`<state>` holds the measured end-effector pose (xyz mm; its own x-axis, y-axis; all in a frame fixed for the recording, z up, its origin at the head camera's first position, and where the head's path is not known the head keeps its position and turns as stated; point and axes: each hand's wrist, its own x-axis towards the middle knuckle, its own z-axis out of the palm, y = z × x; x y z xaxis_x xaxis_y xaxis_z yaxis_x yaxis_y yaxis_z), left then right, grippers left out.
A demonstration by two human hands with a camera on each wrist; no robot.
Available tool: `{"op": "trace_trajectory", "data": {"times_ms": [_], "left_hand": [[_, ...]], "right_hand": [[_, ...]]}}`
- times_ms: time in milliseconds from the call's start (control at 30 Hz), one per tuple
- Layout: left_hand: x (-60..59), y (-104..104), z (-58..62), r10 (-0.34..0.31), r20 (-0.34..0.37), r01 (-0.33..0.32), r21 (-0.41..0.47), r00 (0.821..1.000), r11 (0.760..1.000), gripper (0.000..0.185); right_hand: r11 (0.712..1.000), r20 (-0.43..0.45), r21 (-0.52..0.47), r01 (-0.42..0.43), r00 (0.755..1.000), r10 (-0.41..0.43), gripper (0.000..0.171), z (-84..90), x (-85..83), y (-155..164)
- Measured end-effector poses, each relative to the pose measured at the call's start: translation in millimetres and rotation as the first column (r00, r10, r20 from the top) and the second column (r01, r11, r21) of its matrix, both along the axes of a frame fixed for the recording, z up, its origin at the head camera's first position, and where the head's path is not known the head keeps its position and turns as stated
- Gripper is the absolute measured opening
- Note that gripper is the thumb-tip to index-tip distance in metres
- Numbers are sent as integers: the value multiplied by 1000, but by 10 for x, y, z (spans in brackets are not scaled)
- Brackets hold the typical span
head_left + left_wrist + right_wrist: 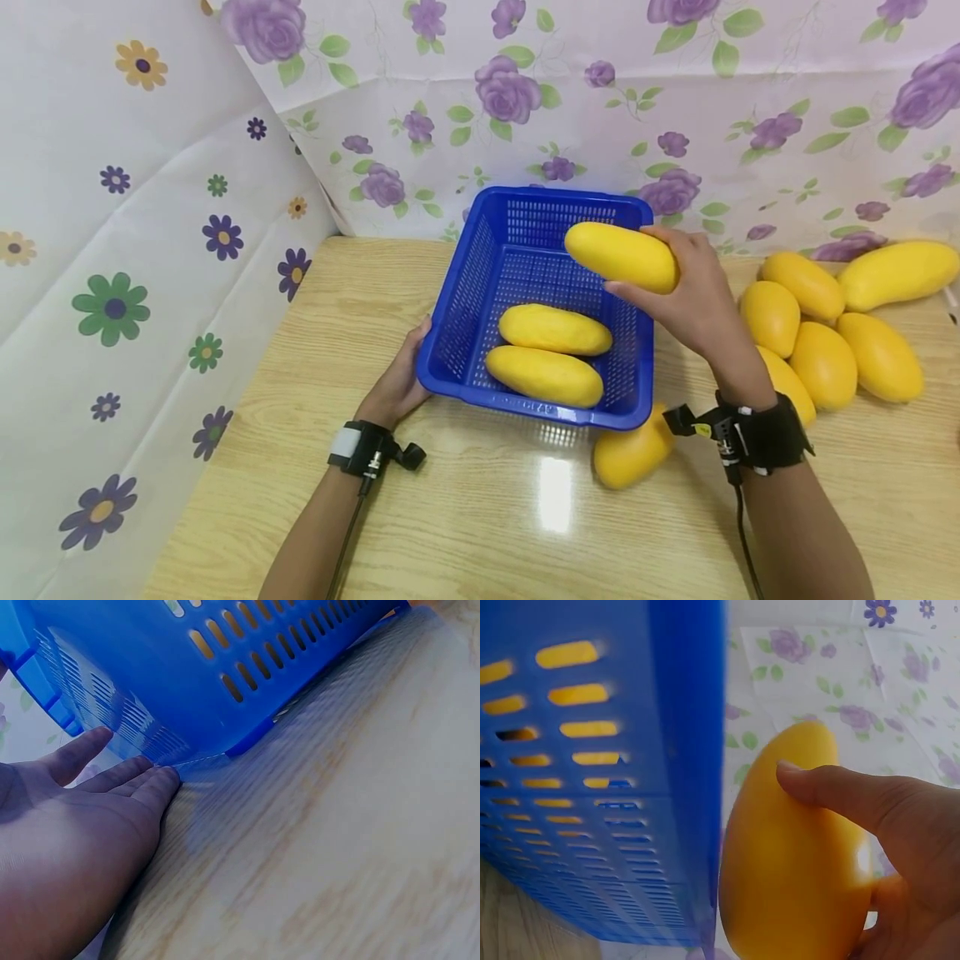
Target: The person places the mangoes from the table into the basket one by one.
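A long, smooth yellow fruit (pixel 622 257) is gripped by my right hand (pixel 693 292), thumb on one side and fingers round the other. The hand holds it above the back right part of a blue plastic basket (pixel 495 400). In the right wrist view the fruit (pixel 795 855) is beside the basket's slotted wall (pixel 615 825). Two more long yellow fruits, one (pixel 555 329) behind the other (pixel 544 377), lie side by side in the basket. My left hand (pixel 397 383) touches the basket's left side; in the left wrist view its extended fingers (pixel 127 776) rest at the lower wall.
Several mangoes (pixel 823 365) lie grouped on the wooden table (pixel 465 517) at the right, with another long yellow fruit (pixel 903 275) beyond them. One mango (pixel 633 450) sits by the basket's front right corner. Flowered cloth (pixel 420 158) hangs at the back and left.
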<state>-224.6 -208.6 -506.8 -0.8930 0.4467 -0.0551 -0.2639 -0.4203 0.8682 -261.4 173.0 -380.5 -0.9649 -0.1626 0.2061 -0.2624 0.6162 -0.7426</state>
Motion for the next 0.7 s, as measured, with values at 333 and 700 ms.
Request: {"op": "trace_trajectory", "data": {"times_ms": [333,700], "left_hand": [[7,-3,3,8,10,-8,23,1000,1000,81],[12,-1,19,1,7,-1,10,1000,1000,81]], "right_hand": [[998,-15,-18,-55,998,54,83,-51,-19,-105],[997,-54,-29,-65,997,63,82,-59,-22,-155]]}}
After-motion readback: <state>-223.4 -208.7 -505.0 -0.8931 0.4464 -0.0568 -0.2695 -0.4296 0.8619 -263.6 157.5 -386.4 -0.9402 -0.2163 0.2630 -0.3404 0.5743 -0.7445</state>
